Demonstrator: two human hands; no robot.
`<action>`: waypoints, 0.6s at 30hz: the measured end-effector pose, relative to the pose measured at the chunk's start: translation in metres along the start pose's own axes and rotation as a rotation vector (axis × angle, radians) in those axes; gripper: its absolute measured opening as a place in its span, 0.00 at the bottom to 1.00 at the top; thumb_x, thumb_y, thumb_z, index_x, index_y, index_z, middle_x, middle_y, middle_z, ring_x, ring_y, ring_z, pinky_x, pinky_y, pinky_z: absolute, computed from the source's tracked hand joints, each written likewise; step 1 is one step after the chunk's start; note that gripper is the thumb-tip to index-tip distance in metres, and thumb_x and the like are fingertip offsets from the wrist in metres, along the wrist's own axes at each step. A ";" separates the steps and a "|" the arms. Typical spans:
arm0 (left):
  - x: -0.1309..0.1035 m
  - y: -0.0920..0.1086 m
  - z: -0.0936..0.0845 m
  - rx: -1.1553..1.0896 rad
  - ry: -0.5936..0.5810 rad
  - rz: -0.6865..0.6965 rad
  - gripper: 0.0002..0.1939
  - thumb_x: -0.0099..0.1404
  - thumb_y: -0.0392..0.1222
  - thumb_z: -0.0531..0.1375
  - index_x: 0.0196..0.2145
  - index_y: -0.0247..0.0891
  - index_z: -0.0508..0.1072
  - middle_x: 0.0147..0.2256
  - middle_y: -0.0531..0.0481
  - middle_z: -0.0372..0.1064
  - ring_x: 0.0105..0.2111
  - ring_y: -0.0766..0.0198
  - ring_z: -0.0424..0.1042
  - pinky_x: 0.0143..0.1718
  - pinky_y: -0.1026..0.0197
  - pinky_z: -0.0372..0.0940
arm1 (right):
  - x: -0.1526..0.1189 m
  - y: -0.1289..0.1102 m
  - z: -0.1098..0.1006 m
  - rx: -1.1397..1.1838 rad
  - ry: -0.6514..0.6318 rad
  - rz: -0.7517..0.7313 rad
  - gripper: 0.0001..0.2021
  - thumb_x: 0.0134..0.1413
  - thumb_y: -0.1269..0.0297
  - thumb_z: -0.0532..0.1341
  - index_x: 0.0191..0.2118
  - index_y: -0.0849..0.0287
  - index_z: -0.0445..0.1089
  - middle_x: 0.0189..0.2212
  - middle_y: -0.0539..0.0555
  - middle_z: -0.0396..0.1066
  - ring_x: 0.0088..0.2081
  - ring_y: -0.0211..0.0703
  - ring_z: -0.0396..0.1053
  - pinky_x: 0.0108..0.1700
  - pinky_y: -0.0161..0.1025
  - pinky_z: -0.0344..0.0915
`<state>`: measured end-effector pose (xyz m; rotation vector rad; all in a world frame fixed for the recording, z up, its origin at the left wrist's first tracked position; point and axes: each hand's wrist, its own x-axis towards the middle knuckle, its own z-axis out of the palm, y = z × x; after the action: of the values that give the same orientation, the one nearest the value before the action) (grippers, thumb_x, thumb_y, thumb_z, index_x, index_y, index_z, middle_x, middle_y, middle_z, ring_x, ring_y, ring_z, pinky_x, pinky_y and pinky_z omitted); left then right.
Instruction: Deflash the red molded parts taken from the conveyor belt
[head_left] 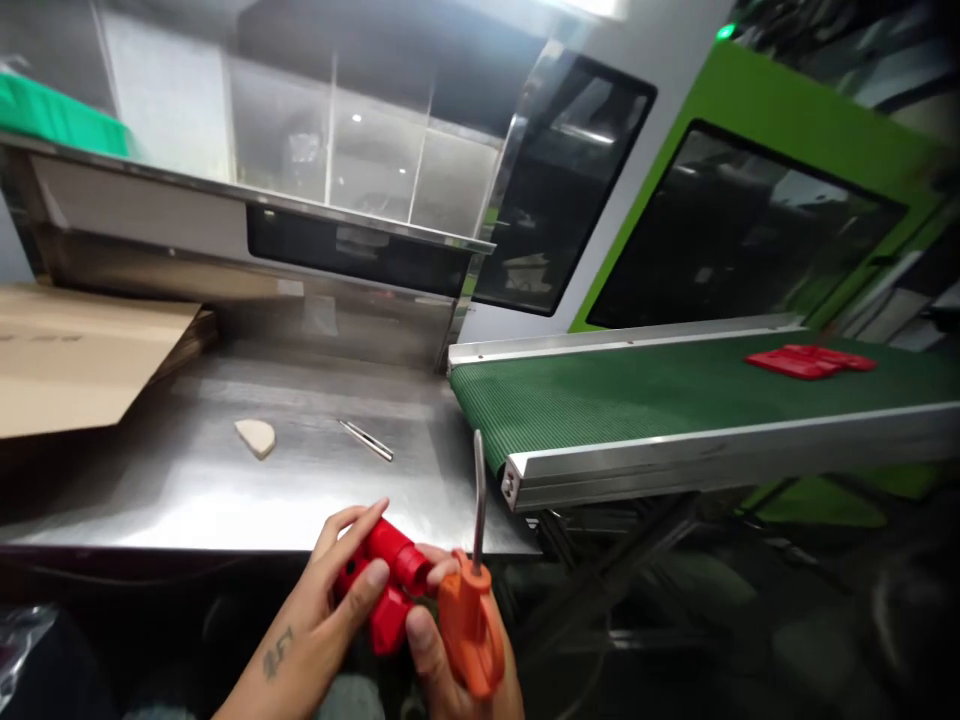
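Note:
My left hand (330, 600) grips a red plastic moulded part (386, 580) near the front edge of a steel worktable (225, 480). My right hand (442, 660) holds an orange-handled tool (469, 625) whose metal shaft (478, 500) points straight up; its fingers also touch the red part. Both hands are close together below the table edge.
On the worktable lie a small beige wedge (256, 436) and a thin metal rod (366, 440). A cardboard box (67, 355) sits at the left. A green conveyor belt (637, 400) runs to the right carrying another red part (810, 360). Green machine housing (750, 110) stands behind.

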<state>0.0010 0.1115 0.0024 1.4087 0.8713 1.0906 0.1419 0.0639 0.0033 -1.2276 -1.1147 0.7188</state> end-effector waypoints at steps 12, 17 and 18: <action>-0.038 -0.032 0.027 -1.382 0.161 -0.485 0.20 0.69 0.46 0.56 0.54 0.33 0.71 0.49 0.40 0.74 0.50 0.56 0.71 0.51 0.59 0.66 | 0.003 -0.015 0.018 -0.173 -0.137 -0.013 0.13 0.54 0.53 0.63 0.38 0.57 0.66 0.33 0.49 0.70 0.36 0.36 0.70 0.33 0.27 0.68; -0.036 -0.023 0.028 -1.452 0.233 -0.433 0.17 0.71 0.44 0.53 0.51 0.33 0.73 0.48 0.42 0.74 0.52 0.56 0.70 0.55 0.55 0.64 | -0.004 -0.023 0.023 -0.110 -0.067 0.026 0.13 0.53 0.53 0.64 0.37 0.55 0.65 0.34 0.48 0.68 0.35 0.35 0.69 0.39 0.30 0.69; -0.035 -0.020 0.026 -1.427 0.266 -0.383 0.18 0.71 0.46 0.53 0.50 0.34 0.74 0.48 0.42 0.74 0.53 0.54 0.70 0.56 0.53 0.64 | -0.006 -0.023 0.023 -0.105 -0.041 0.042 0.14 0.52 0.53 0.64 0.37 0.55 0.64 0.35 0.49 0.69 0.35 0.36 0.69 0.40 0.32 0.70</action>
<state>0.0159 0.0733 -0.0221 -0.0845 0.2976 1.1740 0.1154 0.0616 0.0234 -1.3336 -1.1760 0.7269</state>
